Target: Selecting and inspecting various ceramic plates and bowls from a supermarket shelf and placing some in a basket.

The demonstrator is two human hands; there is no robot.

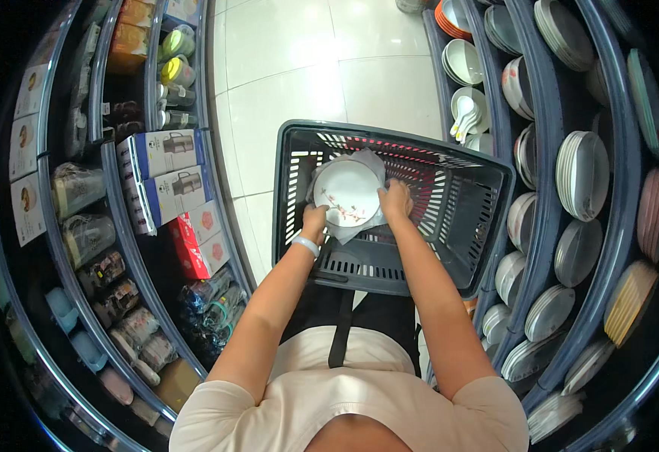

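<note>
A white plate point(347, 186) with a pink floral spray near its lower edge is held flat in both hands. Beneath it, translucent wrapping paper or plastic point(345, 234) sticks out around the rim. My left hand point(314, 224) grips the lower left edge, thumb on top, with a pale bangle at the wrist. On the right side, my right hand point(397, 201) grips the rim and the wrapping. Both hands are over the opening of a dark grey slotted plastic shopping basket point(459, 226). How far the plate stands above the basket's bottom I cannot tell.
Shelves of stacked plates point(582, 176) and bowls line my right, with white spoons point(465, 116) on one stack. Left shelves carry boxed jugs point(174, 192), a red-and-white box point(199, 240) and plastic bottles point(178, 94). Pale floor tiles point(284, 51) extend ahead between the shelves.
</note>
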